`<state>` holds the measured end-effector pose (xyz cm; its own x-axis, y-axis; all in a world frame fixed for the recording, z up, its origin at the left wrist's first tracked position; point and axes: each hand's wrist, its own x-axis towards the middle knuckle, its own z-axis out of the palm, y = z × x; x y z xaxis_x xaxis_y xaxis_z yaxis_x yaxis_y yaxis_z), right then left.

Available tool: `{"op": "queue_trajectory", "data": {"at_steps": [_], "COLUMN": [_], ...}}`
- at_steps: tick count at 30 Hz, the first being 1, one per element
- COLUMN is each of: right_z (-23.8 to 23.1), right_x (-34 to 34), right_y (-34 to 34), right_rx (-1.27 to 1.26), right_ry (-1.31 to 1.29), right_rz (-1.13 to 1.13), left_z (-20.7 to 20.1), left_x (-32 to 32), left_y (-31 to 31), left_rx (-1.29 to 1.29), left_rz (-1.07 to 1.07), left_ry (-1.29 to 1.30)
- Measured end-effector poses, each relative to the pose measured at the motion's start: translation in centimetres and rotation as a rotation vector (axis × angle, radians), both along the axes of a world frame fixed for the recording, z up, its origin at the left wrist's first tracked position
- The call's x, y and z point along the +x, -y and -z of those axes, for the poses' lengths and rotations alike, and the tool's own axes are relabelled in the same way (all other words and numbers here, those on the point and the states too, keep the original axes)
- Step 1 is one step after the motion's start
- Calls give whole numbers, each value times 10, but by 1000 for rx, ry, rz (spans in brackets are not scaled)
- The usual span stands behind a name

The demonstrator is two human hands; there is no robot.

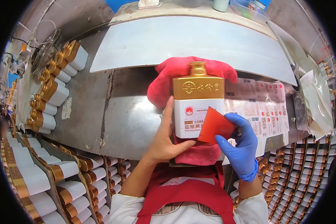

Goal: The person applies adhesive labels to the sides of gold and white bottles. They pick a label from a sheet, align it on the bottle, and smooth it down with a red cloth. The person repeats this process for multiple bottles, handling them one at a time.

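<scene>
A flat bottle (180, 123), white below with a gold shoulder and neck, lies on its back on a pink-red cloth (162, 89). Printed marks show on its white front. My bare left hand (166, 136) rests along the bottle's left side, fingers stretched up its edge and thumb apart near the bottom corner. In a blue glove, my right hand (242, 143) grips an orange-red squeegee card (215, 125) between thumb and fingers. The card overlaps the lower right of the bottle's front; whether it presses on it I cannot tell.
Printed sticker sheets (272, 108) lie right of the bottle. A pale board (190, 43) spans the table's back. Similar bottles (50, 89) line the metal table's left side. Racks of bottles (74, 186) stand low at left and right. Backing paper (313, 100) hangs at far right.
</scene>
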<state>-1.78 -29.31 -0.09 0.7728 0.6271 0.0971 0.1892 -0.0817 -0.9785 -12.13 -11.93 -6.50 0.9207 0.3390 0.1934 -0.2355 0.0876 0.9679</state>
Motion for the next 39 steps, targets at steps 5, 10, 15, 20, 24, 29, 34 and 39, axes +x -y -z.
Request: {"op": "queue_trajectory", "data": {"at_steps": [5, 10, 15, 20, 24, 29, 34, 39], "right_z": [-1, 0, 1, 2, 2, 1, -1, -1], "right_x": [3, 5, 5, 6, 7, 8, 8, 6], "right_y": [-9, -11, -13, -13, -14, -17, -19, -21], "right_rx": [-34, -45, -67, -81, -102, -128, -164, -195], "right_ry": [53, 69, 102, 155, 196, 255, 244, 273], "right_rz": [-25, -41, -50, -62, -58, -59, -38, -19], "left_z": [6, 6, 6, 7, 8, 8, 9, 12], "left_x": [-2, -3, -5, -4, -4, -4, -4, -5], "left_y": [4, 0, 0, 0, 0, 0, 1, 0], "left_rx": [-29, 236, 300, 283, 263, 262, 273, 281], "left_rz": [-44, -80, -100, -105, -107, -110, -112, -117], "left_ry": [-1, -88, -123, -93, -90, -87, -83, -75]}}
